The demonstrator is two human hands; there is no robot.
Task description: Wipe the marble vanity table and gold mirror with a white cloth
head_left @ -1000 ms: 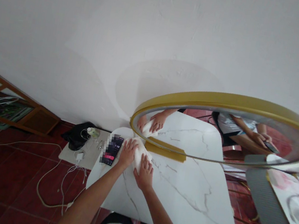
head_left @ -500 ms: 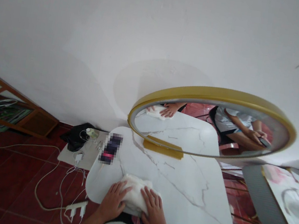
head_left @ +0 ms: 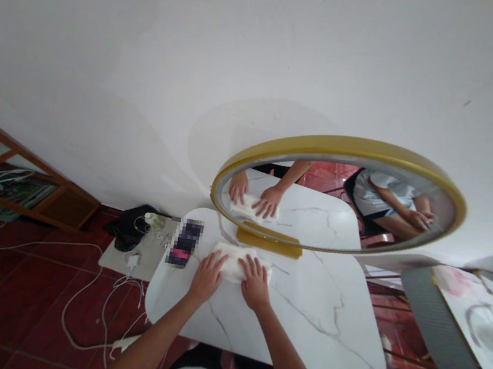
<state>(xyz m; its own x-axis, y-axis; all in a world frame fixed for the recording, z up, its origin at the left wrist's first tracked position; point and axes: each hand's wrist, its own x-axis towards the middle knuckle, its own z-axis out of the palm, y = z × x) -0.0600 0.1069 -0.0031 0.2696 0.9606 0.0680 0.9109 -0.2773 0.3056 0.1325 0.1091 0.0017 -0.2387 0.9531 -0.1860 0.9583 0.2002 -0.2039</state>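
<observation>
A folded white cloth (head_left: 234, 265) lies flat on the white marble-patterned table (head_left: 306, 337), close to the gold base of the round mirror. My left hand (head_left: 209, 272) rests on the cloth's left part, fingers stretched out and spread. On its right part lies my right hand (head_left: 256, 279), palm down with the fingers apart. Both arms reach forward over the table. The gold-framed mirror (head_left: 350, 148) leans above and shows both hands and the cloth in reflection.
A pixelated phone (head_left: 185, 243) lies at the table's left edge. Beyond it, a low surface (head_left: 115, 258) holds a black bag (head_left: 130, 222), a small bottle (head_left: 154, 220) and charger cables. A second table (head_left: 465, 306) stands at right. The mirror also reflects a seated person.
Both hands have moved forward with the white cloth, from the table's near edge to just before the mirror's base. The arms are now more extended.
</observation>
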